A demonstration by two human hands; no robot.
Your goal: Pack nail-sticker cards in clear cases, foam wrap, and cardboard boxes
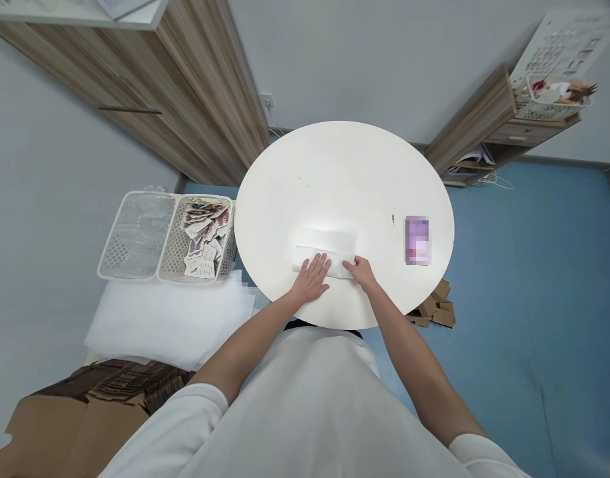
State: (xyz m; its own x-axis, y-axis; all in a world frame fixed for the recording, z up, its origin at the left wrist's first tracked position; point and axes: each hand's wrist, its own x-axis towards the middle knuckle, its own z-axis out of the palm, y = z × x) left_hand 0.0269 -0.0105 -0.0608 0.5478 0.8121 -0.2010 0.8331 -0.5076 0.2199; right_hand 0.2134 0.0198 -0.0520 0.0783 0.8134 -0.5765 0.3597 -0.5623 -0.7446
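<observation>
Sheet (329, 238): one, white, thin; lies on the bench near its closest edge, the near part doubled over in a flap, the far part flat. Handling, as judged: very light, limp, easily creased or torn, perhaps a little slippery. Best hold: flat palm across the flap, light fingertip grip at an end of the fold. Material, paper or thin foam: cannot tell.

Left hand (312, 279): palm down, fingers spread, pressing the flap; nothing gripped.

Right hand (362, 271): fingers bent, thumb and fingertips at the sheet's right end; pinched or merely touching, cannot tell.

Bench (344, 166): round, white, a few dark specks.

Cardboard (80, 425): brown, piled at near left.

Stack (170, 318): white sheets, large, loose-edged, beyond the cardboard.

Baskets, two, white, side by side past the stack: one (128, 277) with clear plastic items, the other (185, 280) with printed cards (205, 232).

Packet (417, 240): purple, blurred, on the bench, well right of the sheet.

Cabinet (195, 79): wood-grained, far left.

Shelf unit (484, 109): wood-grained, far right, bearing a filled white bin (548, 113).
</observation>
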